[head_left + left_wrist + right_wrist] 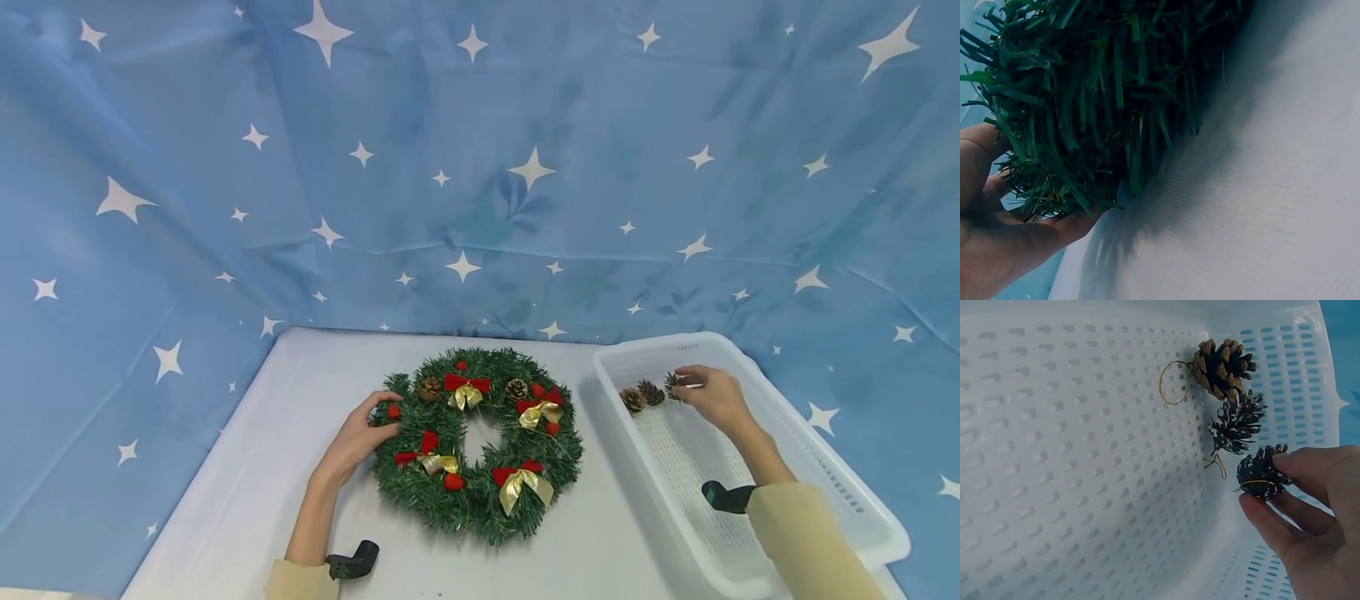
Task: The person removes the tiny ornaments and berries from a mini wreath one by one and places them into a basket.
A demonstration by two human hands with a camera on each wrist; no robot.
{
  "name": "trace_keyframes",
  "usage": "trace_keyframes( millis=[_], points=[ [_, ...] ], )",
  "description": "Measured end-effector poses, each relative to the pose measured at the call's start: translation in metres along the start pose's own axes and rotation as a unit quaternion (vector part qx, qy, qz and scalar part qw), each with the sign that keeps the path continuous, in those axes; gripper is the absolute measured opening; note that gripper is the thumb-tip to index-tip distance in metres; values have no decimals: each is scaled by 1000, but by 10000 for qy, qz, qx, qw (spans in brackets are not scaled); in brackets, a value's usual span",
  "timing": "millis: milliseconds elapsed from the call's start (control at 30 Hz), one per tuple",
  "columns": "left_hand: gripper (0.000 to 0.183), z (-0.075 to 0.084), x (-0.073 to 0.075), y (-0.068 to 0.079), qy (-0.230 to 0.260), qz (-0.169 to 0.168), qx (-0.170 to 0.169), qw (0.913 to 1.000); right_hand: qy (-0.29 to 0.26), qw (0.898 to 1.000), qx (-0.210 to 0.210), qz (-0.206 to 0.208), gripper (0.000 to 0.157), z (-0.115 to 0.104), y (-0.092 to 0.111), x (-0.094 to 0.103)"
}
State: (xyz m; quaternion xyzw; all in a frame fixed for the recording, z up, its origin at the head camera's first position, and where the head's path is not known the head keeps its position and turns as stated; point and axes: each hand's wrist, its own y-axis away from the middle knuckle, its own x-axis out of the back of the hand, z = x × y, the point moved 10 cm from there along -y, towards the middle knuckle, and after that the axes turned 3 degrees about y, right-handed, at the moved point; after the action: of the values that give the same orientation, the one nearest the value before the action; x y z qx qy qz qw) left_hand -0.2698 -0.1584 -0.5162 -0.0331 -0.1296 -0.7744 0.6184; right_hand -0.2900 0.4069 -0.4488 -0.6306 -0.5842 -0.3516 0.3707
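Observation:
A green wreath (480,521) with red and gold bows, red berries and two pine cones lies on the white table. My left hand (358,433) holds its left edge, thumb and fingers around the greenery (1085,112); some fingertips are hidden in it. Over the far end of the white basket (675,517), my right hand (712,400) pinches a dark pine cone (1261,475) with white-tipped scales and a gold string. Beside it in the basket lie a similar frosted pine cone (1238,424) and a brown pine cone (1219,369) with a gold loop.
The basket stands on the right part of the table (300,375), its raised perforated walls around the pine cones. Behind the table hangs a blue cloth (420,208) with white stars. A black wrist camera (354,562) sits on the left forearm.

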Motion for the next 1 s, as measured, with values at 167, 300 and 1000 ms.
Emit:
trace_keyframes(
  millis=[167, 300, 1000],
  points=[
    [49, -3, 0, -1, -74, 59, 68, 9999, -7, 9999, -100, -88, 46, 4, -4, -6],
    [49, -4, 0, -1, -70, 51, 102, 9999, 102, 9997, -143, -173, 46, 3, -6, -8],
    [49, -2, 2, -2, -53, 79, 12, 10000, 285, 9986, -194, -404, 48, 4, -13, -19]
  ],
)
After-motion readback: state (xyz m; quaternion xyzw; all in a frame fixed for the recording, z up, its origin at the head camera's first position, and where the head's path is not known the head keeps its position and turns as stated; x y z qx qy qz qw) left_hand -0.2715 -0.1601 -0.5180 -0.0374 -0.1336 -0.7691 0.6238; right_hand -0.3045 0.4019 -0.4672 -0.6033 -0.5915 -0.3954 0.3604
